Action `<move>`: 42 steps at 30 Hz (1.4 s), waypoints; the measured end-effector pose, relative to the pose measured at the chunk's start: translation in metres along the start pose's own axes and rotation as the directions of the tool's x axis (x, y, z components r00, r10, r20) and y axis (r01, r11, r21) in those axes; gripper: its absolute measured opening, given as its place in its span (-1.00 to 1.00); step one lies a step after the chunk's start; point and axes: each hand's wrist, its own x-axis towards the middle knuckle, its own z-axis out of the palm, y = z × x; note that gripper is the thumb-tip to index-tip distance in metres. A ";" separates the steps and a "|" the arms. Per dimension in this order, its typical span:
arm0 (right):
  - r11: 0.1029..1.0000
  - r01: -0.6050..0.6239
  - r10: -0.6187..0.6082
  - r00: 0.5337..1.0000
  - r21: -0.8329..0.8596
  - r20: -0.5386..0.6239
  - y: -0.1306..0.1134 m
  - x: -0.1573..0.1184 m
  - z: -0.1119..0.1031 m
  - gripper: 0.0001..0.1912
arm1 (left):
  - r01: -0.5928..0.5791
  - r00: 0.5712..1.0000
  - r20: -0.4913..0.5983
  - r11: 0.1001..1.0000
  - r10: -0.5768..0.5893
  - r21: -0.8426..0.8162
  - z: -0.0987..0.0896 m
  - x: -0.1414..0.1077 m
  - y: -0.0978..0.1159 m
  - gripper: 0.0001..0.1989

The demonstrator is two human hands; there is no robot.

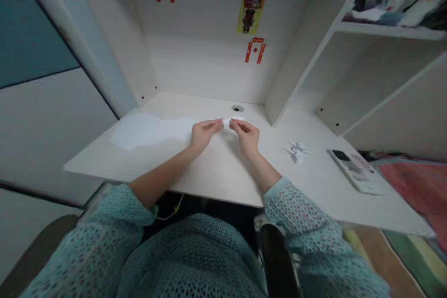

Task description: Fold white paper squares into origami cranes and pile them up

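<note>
Between my two hands is a small piece of white paper (226, 122), raised over the desk near its middle. My left hand (206, 132) pinches its left end between thumb and fingers. On the other end, the thumb and fingers of my right hand (246, 134) are closed in a pinch. White paper sheets (139, 130) lie flat on the desk to the left of my hands. A small folded white paper shape (298, 150) rests on the desk to the right.
The white desk (216, 177) has a round cable hole (237, 108) near its back. A phone-like object in a pale case (352, 172) lies at the right. A vertical panel (296, 46) rises behind my right hand, beside shelves. An armrest (279, 260) stands below the desk's front edge.
</note>
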 end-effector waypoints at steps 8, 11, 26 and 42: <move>0.999 -0.038 0.038 0.999 0.012 -0.017 -0.005 0.000 0.002 -0.69 | 0.034 0.999 -0.023 0.999 -0.035 -0.022 0.001 0.000 -0.009 -0.65; 0.996 -0.059 0.060 0.998 0.060 -0.013 -0.004 0.000 0.003 -0.64 | 0.038 0.999 -0.031 0.999 -0.039 -0.028 0.001 0.000 -0.010 -0.63; 1.000 0.012 -0.011 0.998 -0.021 0.057 0.002 0.002 0.000 -0.59 | 0.138 0.980 0.109 0.964 -0.166 0.227 -0.002 -0.002 -0.011 -0.54; 1.000 0.012 -0.011 0.997 -0.005 0.083 0.001 0.000 0.002 -0.58 | 0.205 0.969 0.097 0.957 -0.228 0.205 -0.005 0.000 -0.009 -0.62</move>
